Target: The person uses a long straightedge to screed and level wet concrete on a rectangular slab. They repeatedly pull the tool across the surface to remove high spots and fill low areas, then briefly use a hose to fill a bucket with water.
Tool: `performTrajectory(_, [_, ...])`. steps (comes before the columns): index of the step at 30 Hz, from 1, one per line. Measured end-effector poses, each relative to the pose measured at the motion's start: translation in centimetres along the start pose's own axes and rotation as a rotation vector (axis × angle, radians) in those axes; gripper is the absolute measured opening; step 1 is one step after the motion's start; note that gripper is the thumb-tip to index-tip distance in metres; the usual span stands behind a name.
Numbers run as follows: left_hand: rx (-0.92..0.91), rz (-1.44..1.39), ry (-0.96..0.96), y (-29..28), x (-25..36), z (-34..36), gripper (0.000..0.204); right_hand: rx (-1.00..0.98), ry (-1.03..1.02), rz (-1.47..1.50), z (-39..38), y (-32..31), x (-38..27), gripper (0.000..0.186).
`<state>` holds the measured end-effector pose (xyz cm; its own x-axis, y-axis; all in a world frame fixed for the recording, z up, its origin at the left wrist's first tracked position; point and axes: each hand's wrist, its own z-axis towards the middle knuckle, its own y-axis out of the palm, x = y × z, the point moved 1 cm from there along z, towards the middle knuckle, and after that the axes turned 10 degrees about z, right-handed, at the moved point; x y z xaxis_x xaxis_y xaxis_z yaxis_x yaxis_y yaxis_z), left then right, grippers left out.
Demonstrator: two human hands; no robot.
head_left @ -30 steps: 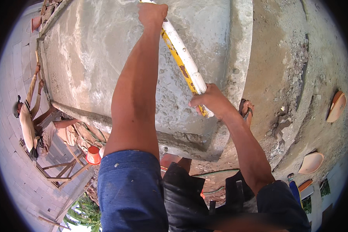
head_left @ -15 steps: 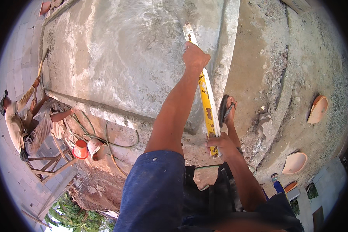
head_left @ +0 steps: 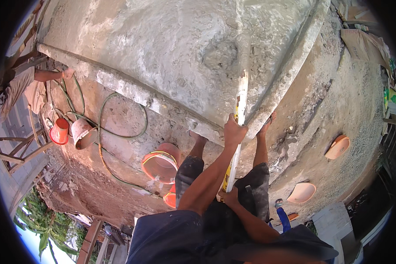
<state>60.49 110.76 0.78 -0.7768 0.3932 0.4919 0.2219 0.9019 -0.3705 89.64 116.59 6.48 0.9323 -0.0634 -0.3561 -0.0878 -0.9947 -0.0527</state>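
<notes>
My left hand (head_left: pixel 235 131) is wrapped round the middle of a long pole (head_left: pixel 242 92) with chipped white and yellow paint. Close to my body, my right hand (head_left: pixel 228 196) grips the pole's near end. From my hands the pole runs away over the corner of a concrete-edged bed, its far stretch coated grey and lying in the wet concrete (head_left: pixel 180 53). Where it ends is hard to make out. My bare feet are at the raised concrete edge (head_left: pixel 290 66), one to each side of the corner.
At left stand a red bucket (head_left: pixel 59 131), a pale bucket (head_left: pixel 83 133) and a larger orange bucket (head_left: pixel 162 163), near a looped green hose (head_left: pixel 100 119). Another person's leg (head_left: pixel 48 75) shows at far left. Curved orange pans (head_left: pixel 301 192) lie on the ground at right.
My view has swung and moved back. The pole now points more straight ahead, deeper over the wet concrete, with both hands still on it. The larger orange bucket has come into view.
</notes>
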Motion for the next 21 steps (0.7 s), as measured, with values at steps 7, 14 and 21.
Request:
performTrajectory(7, [-0.063, -0.189, -0.072, 0.3, -6.3, -11.4, 0.044, -0.14, 0.247, -0.513, -1.6, -4.0, 11.4, 0.055])
performTrajectory(14, [0.088, -0.184, -0.141, 3.2, -6.6, -5.1, 0.05, -0.014, 0.35, -0.419, -1.6, -6.9, -0.3, 0.055])
performTrajectory(21, [0.153, -0.393, -0.145, -2.6, 2.5, 8.1, 0.043, 0.037, 0.15, -0.36, 9.8, -3.4, -13.0, 0.031])
